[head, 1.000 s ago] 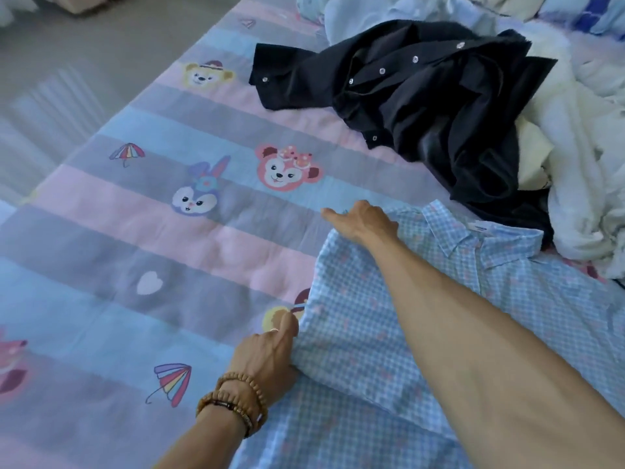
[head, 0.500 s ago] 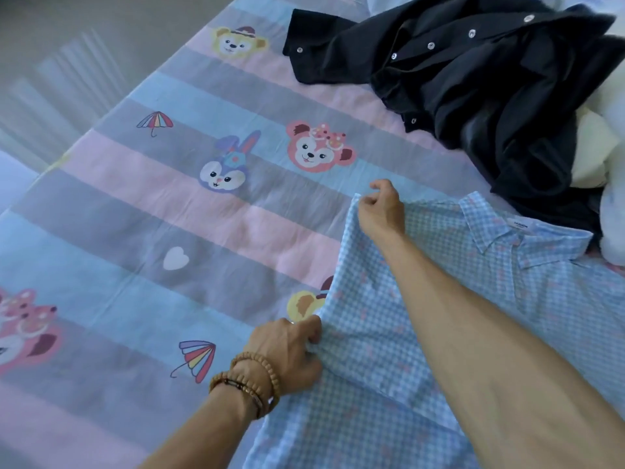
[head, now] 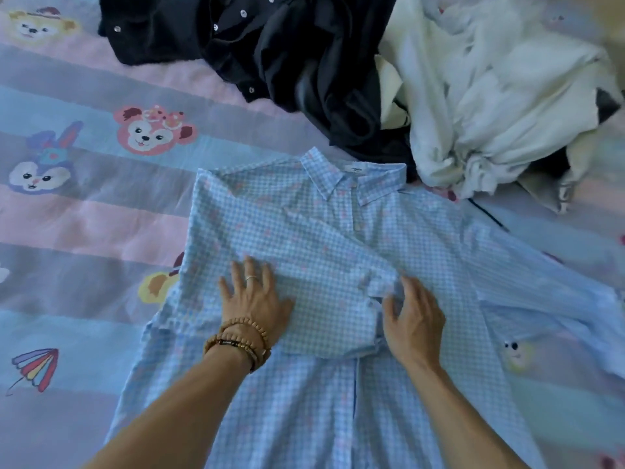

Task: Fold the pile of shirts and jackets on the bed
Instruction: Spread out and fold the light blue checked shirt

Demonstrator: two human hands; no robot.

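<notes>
Left hand (head: pixel 252 299) flat, fingers spread, pressing the folded-in left side of the checked shirt (head: pixel 324 252) laid collar-away on the bed (head: pixel 84 218). Thin soft cotton, light, creases easily; best taken at seam edges. Right hand (head: pixel 414 321) loosely curled, fingertips at the sleeve cuff; whether it's actually pinched, can't tell.

**Striped cartoon bedsheet under soft daylight**

Nearly the whole view is filled by a bed sheet (head: pixel 101 225) banded in pink, blue and grey. Cartoon bears, a purple rabbit (head: pixel 40 170) and a rainbow umbrella (head: pixel 33 367) are printed on it. Everything is lit softly and evenly.
</notes>
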